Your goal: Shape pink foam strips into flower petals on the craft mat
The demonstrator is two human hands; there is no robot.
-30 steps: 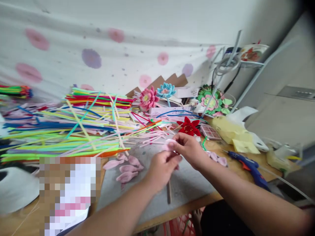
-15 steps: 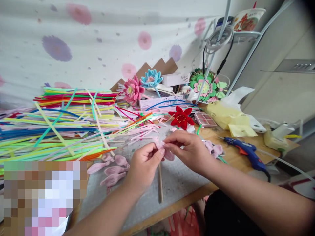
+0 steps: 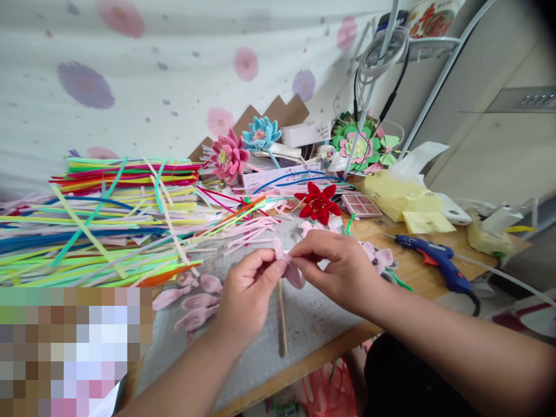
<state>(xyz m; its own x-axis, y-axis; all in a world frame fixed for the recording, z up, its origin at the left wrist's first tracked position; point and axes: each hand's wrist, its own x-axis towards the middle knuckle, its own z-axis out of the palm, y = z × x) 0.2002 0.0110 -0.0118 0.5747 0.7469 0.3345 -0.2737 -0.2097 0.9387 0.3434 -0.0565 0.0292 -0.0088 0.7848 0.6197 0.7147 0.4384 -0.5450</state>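
Between both hands is a pale pink fuzzy pipe-cleaner petal (image 3: 296, 277), held above the grey mat (image 3: 243, 370). My left hand (image 3: 249, 286) pinches it between thumb and fingers. From the other side, the thumb and fingertips of my right hand (image 3: 332, 263) are closed on the same piece. Behind it, a thin wooden stick (image 3: 282, 324) lies on the mat. Several finished pink petals (image 3: 200, 301) rest left of my left hand. More pale pink pieces (image 3: 379, 256) lie beyond my right hand, partly hidden by it.
Bundles of coloured pipe cleaners (image 3: 99, 226) cover the table's left side. A red flower (image 3: 318, 202), a pink flower (image 3: 228, 155) and a blue flower (image 3: 261, 134) stand at the back. A blue glue gun (image 3: 434, 260) lies right, near a yellow package (image 3: 391, 194).
Both hands keep their grip, with slight finger movement around the pink piece; its upper end now stands up more clearly. The view has shifted a little, so the background sits slightly left and higher.
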